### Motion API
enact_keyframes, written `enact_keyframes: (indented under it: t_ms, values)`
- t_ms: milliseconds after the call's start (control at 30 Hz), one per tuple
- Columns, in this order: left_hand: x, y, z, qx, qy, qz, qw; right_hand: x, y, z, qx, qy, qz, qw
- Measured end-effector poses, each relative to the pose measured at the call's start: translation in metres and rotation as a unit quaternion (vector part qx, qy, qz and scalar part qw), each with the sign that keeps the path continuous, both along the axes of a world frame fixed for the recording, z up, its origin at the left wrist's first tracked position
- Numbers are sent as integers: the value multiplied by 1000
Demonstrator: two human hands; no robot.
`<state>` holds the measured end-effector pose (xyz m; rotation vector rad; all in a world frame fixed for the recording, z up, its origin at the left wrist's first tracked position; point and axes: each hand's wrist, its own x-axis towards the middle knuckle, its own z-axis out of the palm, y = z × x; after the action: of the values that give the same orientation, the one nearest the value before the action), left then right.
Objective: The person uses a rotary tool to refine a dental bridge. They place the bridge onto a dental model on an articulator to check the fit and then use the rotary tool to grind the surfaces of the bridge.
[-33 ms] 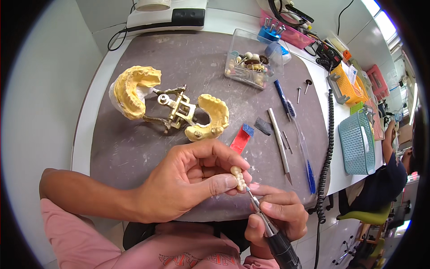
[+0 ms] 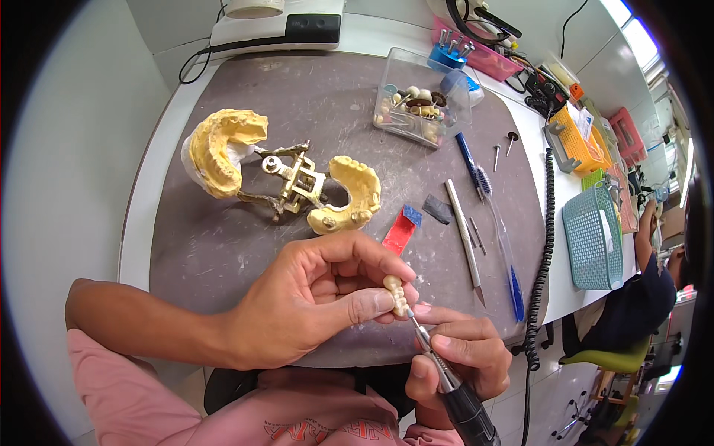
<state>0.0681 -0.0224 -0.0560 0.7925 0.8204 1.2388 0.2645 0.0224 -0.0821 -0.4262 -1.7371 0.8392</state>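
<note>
My left hand [image 2: 297,305] pinches a small cream dental bridge [image 2: 397,295] between thumb and fingers. My right hand [image 2: 465,349] grips a rotary handpiece [image 2: 461,401] with a black body and metal nose; its small pale blue-grey tip sits at the bridge's lower right side, apparently touching it. Above my hands lie a hinged brass articulator [image 2: 297,178] with two yellow dental casts [image 2: 223,152], a red-and-blue strip [image 2: 399,234] and a dark abrasive piece [image 2: 436,209]. A white-handled knife [image 2: 461,234] and a blue brush [image 2: 480,178] lie to their right.
A clear box [image 2: 420,130] of burs stands at the back, near a blue bur stand [image 2: 450,56] and white machine [image 2: 309,30]. A coiled cord [image 2: 547,245] runs down the right, beside a light-blue basket [image 2: 591,241] and yellow basket [image 2: 576,141]. A co-worker [image 2: 639,297] sits at far right.
</note>
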Motion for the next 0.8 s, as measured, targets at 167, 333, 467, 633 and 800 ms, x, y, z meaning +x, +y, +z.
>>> enact_keyframes:
  t_ms: [167,333,467,633,800]
  values:
    - [0,0,0,1,4,0,1000,-1,0,1,0,5,3,1000]
    - [0,0,1,-1,4,-2,1000,-1,1,1,-3,10,9,1000]
    - [1,0,2,-6,0,-4,1000,0,1,1,-3,9,12,1000]
    - [1,-1,1,-13,8,2,1000,0,1,2,-6,-1,11,1000]
    - [0,-1,0,0,-15,-2,1000,1,-3,-4,-5,34,0,999]
